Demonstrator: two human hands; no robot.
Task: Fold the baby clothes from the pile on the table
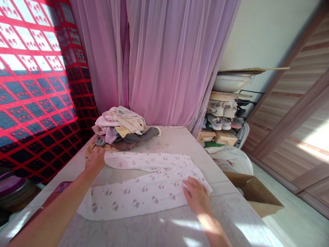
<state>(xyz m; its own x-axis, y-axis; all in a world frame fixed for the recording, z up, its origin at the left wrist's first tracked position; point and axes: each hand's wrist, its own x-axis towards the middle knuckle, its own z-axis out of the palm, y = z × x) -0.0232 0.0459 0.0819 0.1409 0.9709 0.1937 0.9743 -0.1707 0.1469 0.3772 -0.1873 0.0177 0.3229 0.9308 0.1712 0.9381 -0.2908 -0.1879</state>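
Observation:
A pair of white children's pants (144, 188) with a pink-and-grey cartoon cat print lies flat on the table. Its waist end is to the right, and its two legs spread toward the left. My left hand (95, 159) rests at the cuff of the far leg, its fingers stretched forward beside the clothes pile. Spread over the waist end, my right hand (197, 193) lies flat with fingers apart. A heap of crumpled clothes (120, 125), in pink, cream, grey and brown, sits at the back left of the table.
The pale table (164, 230) reaches a pink curtain (164, 61). A phone in a red case (61, 187) lies by the left edge. Right of the table stand an open cardboard box (259, 197), a white plastic bag (231, 159) and a shoe rack (223, 109).

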